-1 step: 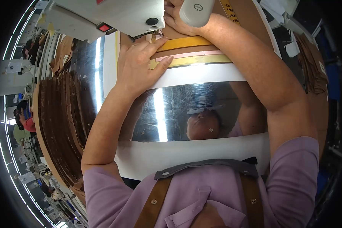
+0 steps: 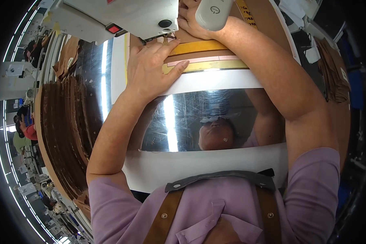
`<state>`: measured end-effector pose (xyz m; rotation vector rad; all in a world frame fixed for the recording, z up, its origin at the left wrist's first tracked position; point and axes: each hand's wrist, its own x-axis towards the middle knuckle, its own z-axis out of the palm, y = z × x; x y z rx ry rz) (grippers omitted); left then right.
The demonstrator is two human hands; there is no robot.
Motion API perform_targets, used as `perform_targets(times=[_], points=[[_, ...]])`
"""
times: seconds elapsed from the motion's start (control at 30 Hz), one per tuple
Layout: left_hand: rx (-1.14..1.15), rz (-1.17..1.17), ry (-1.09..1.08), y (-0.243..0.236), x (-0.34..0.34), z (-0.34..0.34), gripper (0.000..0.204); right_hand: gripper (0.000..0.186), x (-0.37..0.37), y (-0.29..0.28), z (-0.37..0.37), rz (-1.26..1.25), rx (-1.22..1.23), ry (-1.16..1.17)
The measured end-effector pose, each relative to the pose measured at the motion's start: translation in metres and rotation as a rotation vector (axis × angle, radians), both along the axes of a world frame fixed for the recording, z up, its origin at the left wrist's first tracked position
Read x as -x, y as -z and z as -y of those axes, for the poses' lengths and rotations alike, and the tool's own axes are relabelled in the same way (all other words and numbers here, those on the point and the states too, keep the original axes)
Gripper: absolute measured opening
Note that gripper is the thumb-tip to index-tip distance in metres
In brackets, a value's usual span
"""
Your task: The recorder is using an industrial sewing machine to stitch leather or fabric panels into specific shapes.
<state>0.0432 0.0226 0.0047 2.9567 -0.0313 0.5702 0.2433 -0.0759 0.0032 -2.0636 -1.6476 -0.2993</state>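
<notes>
My left hand (image 2: 150, 69) lies on the work with fingers and thumb apart, its fingertips close to the presser foot area (image 2: 166, 39) of a white sewing machine (image 2: 142, 18). Under the hand is a brown sheet (image 2: 211, 53) bearing an orange-yellow strip (image 2: 197, 46), a thin pink strip (image 2: 205, 59) and a pale yellow strip (image 2: 221, 64). Farther off, my right hand (image 2: 190, 25) rests on the brown sheet beyond the orange-yellow strip. Its fingers are spread on the surface; the machine head and a white rounded device (image 2: 212, 17) hide parts of it.
A shiny metal plate (image 2: 183, 118) lies on the white table surface (image 2: 215, 160) before me. Stacked dark brown pieces (image 2: 65, 130) line the left side. More brown pieces (image 2: 333, 73) hang at the right. A yellow marked strip (image 2: 247, 15) lies beyond my right forearm.
</notes>
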Motion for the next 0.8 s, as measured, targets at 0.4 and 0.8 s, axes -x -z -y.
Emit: perform_targets(times=[0.4,0.8], points=[[0.010,0.154,-0.015,0.026,-0.013,0.000,0.050,0.038,-0.038,0.001,-0.009,0.020,0.092,-0.011],[-0.164,0.087,-0.049,0.015,-0.009,0.009,0.052,0.038,-0.055,0.002,-0.007,0.021,0.158,-0.002]])
